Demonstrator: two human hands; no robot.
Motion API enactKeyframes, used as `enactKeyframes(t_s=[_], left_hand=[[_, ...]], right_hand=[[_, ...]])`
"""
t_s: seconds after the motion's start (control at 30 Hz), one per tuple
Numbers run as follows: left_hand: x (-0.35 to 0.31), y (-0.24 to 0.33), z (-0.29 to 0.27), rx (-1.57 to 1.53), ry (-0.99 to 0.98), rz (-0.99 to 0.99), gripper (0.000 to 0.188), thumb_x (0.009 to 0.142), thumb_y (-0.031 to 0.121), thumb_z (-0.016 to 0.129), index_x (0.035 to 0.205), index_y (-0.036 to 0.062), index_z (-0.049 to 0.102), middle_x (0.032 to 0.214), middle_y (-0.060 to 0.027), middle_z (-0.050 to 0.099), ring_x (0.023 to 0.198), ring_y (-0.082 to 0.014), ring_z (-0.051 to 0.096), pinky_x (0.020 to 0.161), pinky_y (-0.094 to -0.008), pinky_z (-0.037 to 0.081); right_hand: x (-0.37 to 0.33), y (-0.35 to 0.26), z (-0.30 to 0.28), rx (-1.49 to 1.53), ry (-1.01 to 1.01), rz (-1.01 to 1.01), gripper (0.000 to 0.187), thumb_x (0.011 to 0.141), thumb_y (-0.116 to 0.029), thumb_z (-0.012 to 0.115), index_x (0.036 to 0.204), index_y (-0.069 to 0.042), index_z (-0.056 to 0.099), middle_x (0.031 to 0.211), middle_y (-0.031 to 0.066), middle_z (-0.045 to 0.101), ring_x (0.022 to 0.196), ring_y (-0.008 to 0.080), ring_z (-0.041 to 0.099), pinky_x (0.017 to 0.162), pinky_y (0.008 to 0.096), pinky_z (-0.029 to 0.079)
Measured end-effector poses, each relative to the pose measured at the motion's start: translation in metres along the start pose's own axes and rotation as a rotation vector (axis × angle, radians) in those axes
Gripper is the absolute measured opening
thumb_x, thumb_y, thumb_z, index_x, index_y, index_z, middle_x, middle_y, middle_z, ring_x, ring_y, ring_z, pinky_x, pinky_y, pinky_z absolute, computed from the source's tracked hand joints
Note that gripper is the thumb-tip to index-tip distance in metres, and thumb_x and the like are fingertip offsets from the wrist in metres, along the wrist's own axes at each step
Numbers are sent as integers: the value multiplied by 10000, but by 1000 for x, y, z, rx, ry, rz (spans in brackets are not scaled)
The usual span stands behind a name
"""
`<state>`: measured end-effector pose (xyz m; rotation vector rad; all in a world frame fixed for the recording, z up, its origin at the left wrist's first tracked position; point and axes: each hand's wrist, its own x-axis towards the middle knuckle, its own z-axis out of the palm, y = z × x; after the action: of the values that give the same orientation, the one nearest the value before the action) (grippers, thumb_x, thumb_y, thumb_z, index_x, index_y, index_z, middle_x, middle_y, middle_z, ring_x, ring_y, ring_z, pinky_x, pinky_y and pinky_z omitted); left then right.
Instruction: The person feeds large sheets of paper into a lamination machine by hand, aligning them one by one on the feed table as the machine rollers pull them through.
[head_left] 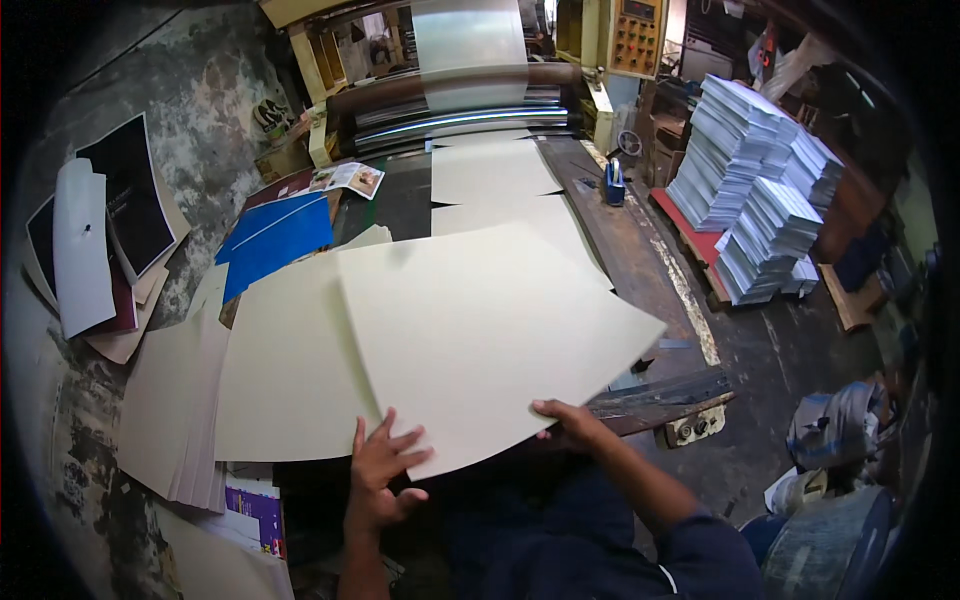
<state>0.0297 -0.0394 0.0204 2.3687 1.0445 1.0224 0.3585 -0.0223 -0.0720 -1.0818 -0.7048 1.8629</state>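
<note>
A large cream sheet of paper or thin card (500,330) lies slanted in front of me, its near edge lifted over the table's front. My right hand (575,425) pinches that near edge on the right, thumb on top and fingers underneath. At the sheet's near left corner is my left hand (385,465), fingers spread; whether they touch the sheet I cannot tell. Under its left side another cream sheet (285,370) overlaps a fanned stack of sheets (165,410). Beyond, more cream sheets (485,175) lie in a row leading to the machine's rollers (460,122).
Left of the row lie a blue sheet (280,235) and a printed leaflet (350,180). A blue tape dispenser (614,185) stands on the right rail. Tall paper stacks (735,150) rest on a red board at right. A control panel (636,38) hangs behind.
</note>
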Motion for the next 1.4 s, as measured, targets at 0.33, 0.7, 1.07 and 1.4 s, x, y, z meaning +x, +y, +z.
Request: enactKeyframes(t_s=[0.33,0.7,1.07,1.4], left_hand=[[-23,-56,-1,442,45,-212,558,819,422,702,1239,69,600,1322,-148,570,1289,-355,478,1070,-511,329],[-26,-50,-13,263,114,-271,428,870,425,659,1158,108,664,1255,-82,635,1253,-290,534,1034,-448,340],[-15,-37,0,135,285,-507,436,1009,399,442,1078,39,678,1164,-142,668,1232,-348,539,1082,-475,319],[1,-35,-13,-664,978,-721,594,1006,435,461,1091,-133,613,1071,-163,664,1008,-236,622,972,-368,435]], right_hand=[[-69,126,-17,163,41,106,328,987,-312,520,1118,-12,524,912,115,596,767,196,578,737,375,520],[-5,84,-15,393,231,65,410,997,-443,454,1162,-68,462,797,77,526,664,147,491,753,415,505],[76,51,-35,443,248,-96,486,984,-497,429,1170,-48,446,837,104,565,637,160,527,720,400,536],[119,48,-27,489,485,-170,479,980,-440,464,1223,-28,431,990,130,587,758,183,551,763,447,545]])
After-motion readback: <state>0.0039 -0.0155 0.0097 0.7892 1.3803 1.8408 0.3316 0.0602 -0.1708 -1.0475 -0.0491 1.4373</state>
